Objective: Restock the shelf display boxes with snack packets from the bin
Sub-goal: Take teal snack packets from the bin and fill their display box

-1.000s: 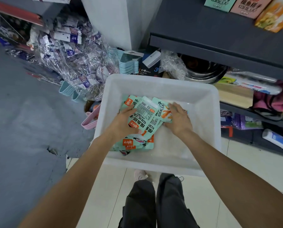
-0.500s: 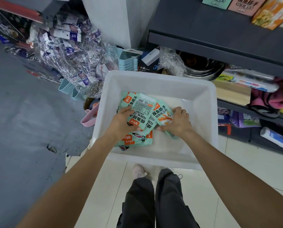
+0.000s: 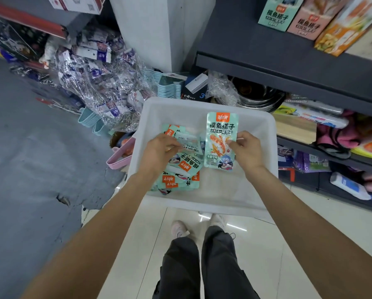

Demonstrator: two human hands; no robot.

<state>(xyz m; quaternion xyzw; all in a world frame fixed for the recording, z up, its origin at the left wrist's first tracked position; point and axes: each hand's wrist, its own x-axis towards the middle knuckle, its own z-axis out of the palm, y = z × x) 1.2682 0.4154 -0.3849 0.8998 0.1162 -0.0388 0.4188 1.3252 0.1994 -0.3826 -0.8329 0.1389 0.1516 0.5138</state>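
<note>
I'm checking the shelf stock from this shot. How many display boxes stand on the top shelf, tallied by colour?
Teal display box: 1
Pink display box: 1
Orange display box: 1
Total: 3 in view; the frame cuts the shelf off at the right, so more may stand beyond it.

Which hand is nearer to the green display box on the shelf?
Right. The right hand is below the green display box, holding a packet; the left hand is farther left.
</note>
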